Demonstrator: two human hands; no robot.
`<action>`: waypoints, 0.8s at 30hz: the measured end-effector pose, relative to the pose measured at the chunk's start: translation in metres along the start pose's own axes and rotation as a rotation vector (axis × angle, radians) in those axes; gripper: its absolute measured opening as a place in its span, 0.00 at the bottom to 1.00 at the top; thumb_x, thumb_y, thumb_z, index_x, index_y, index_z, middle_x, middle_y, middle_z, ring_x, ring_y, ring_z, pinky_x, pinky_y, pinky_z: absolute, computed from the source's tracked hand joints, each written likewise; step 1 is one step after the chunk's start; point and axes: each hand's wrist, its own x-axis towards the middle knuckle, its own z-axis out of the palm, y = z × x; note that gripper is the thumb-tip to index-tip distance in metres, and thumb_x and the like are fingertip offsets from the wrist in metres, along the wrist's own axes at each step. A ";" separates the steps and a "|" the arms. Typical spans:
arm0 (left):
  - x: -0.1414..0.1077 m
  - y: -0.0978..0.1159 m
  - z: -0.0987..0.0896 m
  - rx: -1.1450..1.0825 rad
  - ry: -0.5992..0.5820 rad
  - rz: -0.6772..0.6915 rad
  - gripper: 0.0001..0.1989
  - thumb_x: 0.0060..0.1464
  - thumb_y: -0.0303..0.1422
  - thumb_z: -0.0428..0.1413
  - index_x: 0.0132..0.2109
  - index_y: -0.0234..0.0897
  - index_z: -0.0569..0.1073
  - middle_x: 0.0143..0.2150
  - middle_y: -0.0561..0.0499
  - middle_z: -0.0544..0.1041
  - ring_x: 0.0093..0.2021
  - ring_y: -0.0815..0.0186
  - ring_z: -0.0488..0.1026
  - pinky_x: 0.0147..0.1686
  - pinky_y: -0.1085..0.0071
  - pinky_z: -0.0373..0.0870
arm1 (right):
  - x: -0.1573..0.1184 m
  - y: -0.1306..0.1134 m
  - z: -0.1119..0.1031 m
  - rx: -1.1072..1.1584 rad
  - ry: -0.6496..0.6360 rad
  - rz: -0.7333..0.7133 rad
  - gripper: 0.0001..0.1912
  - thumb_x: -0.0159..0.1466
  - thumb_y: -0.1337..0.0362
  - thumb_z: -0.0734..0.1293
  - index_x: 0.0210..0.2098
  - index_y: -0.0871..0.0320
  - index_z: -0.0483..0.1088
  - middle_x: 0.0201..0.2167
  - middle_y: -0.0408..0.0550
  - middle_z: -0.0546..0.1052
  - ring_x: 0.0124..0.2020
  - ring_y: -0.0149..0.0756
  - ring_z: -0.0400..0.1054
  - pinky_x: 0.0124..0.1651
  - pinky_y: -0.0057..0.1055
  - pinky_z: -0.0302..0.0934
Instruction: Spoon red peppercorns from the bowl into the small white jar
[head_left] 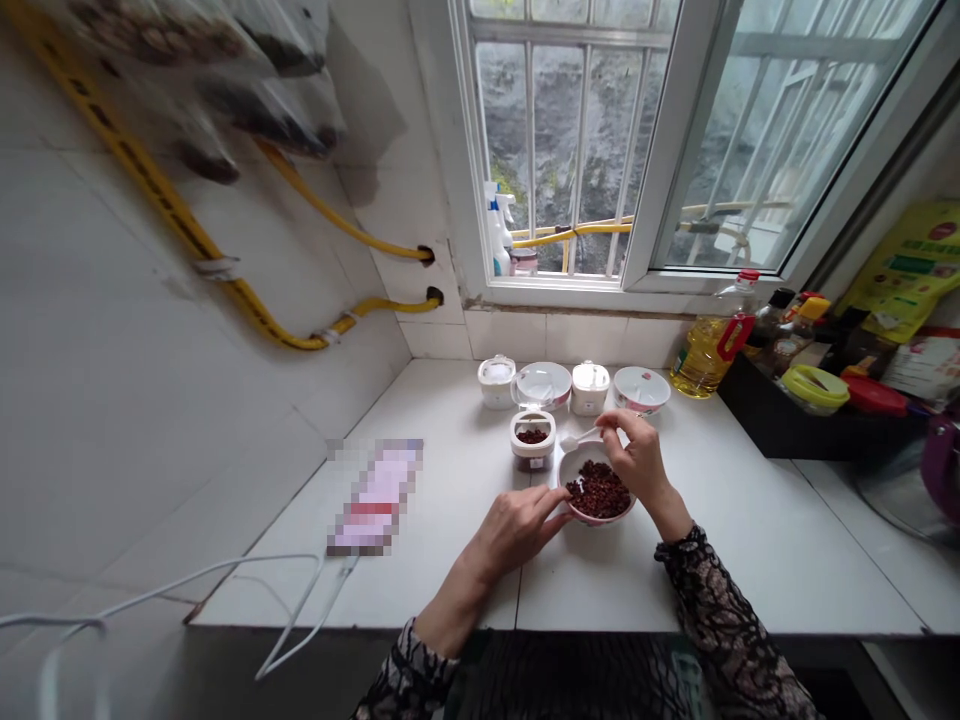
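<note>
Right hand's got the spoon, left hand's on the bowl

So the right hand [637,455] is pinching the handle of a little white spoon [571,441], and the spoon's head is up at the bowl's far-left edge. Can't tell if it's actually touching the rim. The left hand [521,522] is gripping the near-left rim of the bowl [574,463], thumb low on the outside, fingertips up top.

Inside the bowl there's a heap of dark red dried bits [602,492], too small for me to name. Just left of the bowl and a touch farther back is a jar [517,453] with similar red bits showing inside.

Behind the bowl there's a row along the wall: first tub [496,392], second bowl [550,381], another tub [590,392], third bowl [641,383]. Oil bottle [701,355] is off to the bowl's far right, next to a black bin [772,428] of bottles. Well left of the bowl lies something pinkish and pixelated [375,500] with a white cable [300,610].
</note>
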 end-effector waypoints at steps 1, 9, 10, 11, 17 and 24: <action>0.000 0.000 0.000 -0.004 -0.007 0.000 0.11 0.70 0.37 0.48 0.47 0.36 0.71 0.29 0.52 0.77 0.27 0.67 0.76 0.24 0.74 0.69 | -0.001 0.003 -0.003 -0.021 -0.026 0.015 0.09 0.62 0.72 0.60 0.31 0.56 0.71 0.29 0.47 0.79 0.33 0.39 0.72 0.41 0.34 0.61; -0.002 -0.001 -0.001 -0.008 -0.030 -0.009 0.11 0.70 0.37 0.47 0.47 0.37 0.71 0.30 0.52 0.77 0.26 0.67 0.75 0.24 0.74 0.67 | -0.010 0.009 0.004 -0.131 -0.372 0.018 0.10 0.59 0.74 0.61 0.27 0.57 0.71 0.26 0.45 0.79 0.29 0.35 0.69 0.51 0.39 0.56; -0.002 -0.001 -0.001 -0.007 -0.032 -0.011 0.11 0.70 0.37 0.47 0.47 0.36 0.71 0.29 0.52 0.77 0.25 0.68 0.75 0.23 0.75 0.67 | -0.011 0.008 0.005 -0.113 -0.389 0.029 0.10 0.58 0.75 0.61 0.27 0.57 0.71 0.25 0.45 0.79 0.29 0.35 0.69 0.51 0.38 0.56; -0.002 -0.001 -0.001 -0.007 -0.033 -0.014 0.11 0.70 0.37 0.47 0.46 0.36 0.71 0.28 0.53 0.76 0.24 0.68 0.74 0.23 0.75 0.67 | -0.011 0.007 0.006 -0.091 -0.399 0.046 0.11 0.58 0.75 0.61 0.26 0.57 0.71 0.25 0.45 0.79 0.29 0.35 0.69 0.51 0.37 0.56; 0.000 0.001 -0.003 -0.025 -0.033 -0.018 0.13 0.70 0.38 0.47 0.45 0.36 0.72 0.27 0.53 0.75 0.23 0.69 0.73 0.23 0.75 0.66 | -0.007 0.010 0.002 0.060 -0.357 0.244 0.11 0.55 0.72 0.60 0.24 0.56 0.72 0.23 0.44 0.78 0.28 0.35 0.69 0.42 0.32 0.60; 0.001 0.001 -0.003 -0.031 -0.006 -0.001 0.13 0.71 0.39 0.45 0.46 0.36 0.71 0.29 0.52 0.77 0.25 0.68 0.75 0.23 0.74 0.67 | -0.004 0.014 -0.004 0.117 -0.259 0.361 0.11 0.54 0.68 0.59 0.23 0.56 0.73 0.18 0.42 0.73 0.22 0.33 0.65 0.31 0.28 0.57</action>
